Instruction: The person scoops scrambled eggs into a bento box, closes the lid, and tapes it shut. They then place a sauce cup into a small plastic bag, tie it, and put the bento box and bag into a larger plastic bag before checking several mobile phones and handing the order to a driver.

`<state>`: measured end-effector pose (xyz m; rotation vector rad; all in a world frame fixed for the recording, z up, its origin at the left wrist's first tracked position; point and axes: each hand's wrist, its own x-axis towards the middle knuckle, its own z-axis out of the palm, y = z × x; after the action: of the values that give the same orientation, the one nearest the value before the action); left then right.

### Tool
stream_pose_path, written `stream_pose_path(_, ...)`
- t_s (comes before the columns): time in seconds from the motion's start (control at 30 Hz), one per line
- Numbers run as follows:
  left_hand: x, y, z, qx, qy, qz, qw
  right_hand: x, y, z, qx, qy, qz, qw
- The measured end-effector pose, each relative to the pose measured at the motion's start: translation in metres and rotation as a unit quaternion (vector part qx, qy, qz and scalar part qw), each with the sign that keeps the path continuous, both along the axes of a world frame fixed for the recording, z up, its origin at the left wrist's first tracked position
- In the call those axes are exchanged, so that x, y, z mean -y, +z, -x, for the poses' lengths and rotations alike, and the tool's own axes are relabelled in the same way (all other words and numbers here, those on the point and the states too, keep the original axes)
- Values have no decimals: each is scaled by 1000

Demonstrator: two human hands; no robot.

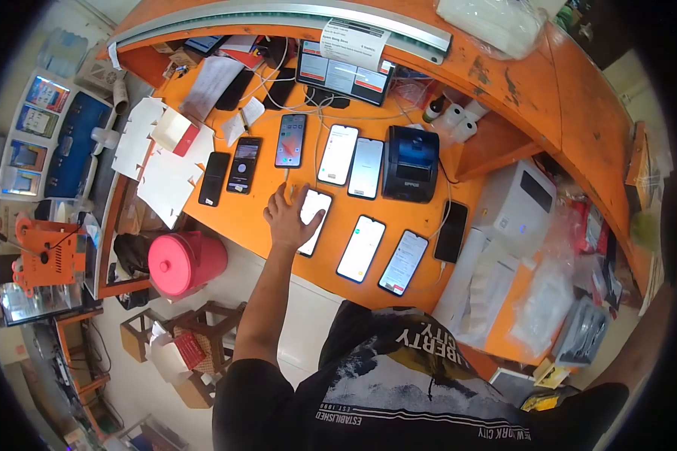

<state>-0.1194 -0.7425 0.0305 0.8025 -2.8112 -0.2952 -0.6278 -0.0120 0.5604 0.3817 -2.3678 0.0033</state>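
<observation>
My left hand (287, 219) lies over the left part of a smartphone (316, 227) with a bright white screen at the counter's near edge. Its fingers are spread and the thumb reaches onto the screen; the phone rests on the orange counter (278, 207). To the right are two more lit phones, one with a white screen (361, 249) and one showing text (403, 263). Beyond the hand lie a phone with a reddish home screen (290, 141) and two with white screens, one (338, 155) beside the other (364, 168). My right arm runs off the right side, its hand out of view.
A black receipt printer (411, 165) stands right of the phones, below a tablet (344, 75) with a paper slip over it. Dark phones (451, 231), cables and cut white paper (165, 180) surround them. A white printer (517, 199) is at right; a pink bucket (174, 263) is at left.
</observation>
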Motion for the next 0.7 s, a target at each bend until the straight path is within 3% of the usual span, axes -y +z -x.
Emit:
stream_pose_path(0.03,1,0,5,20,-5,12,1000,9,-9,13,-80,-5,-237,968)
stream_pose_path(0.07,0,-1,9,41,-12,22,999,20,-13,31,-8,-15,-6,1000)
stream_pose_path(0.1,-1,-1,11,64,-19,32,997,44,-15,42,66,-28,225,972)
stream_pose_path(0.13,-3,-2,12,95,-14,33,995,55,-18,52,135,-44,442,885)
stream_pose_path(0.17,-4,-3,9,83,-21,35,996,45,-18,62,41,-13,169,985)
stream_pose_path(0.2,-5,-5,4,68,-28,38,997,26,-14,79,-56,25,-119,991)
stream_pose_path(0.23,-6,-6,-3,53,-34,40,997,23,-16,82,-148,64,-396,904)
stream_pose_path(0.27,-6,-10,-13,22,-45,34,998,20,-20,85,-37,29,-233,971)
stream_pose_path(0.3,-6,-15,-26,-11,-54,27,998,37,-19,74,74,-8,-59,995)
stream_pose_path(0.33,-10,-19,-38,-44,-62,19,997,54,-19,64,180,-45,116,976)
stream_pose_path(0.43,-26,-22,-65,-70,22,-29,997,73,-27,42,175,-45,20,983)
stream_pose_path(0.53,-29,-49,-79,-126,34,-28,991,77,-27,23,155,-18,-213,964)
stream_pose_path(0.6,-33,-53,-82,-141,34,-26,989,109,-37,-2,205,-58,2,977)
stream_pose_path(0.7,-30,-50,-82,-146,20,-21,989,138,-55,-37,156,-104,33,982)
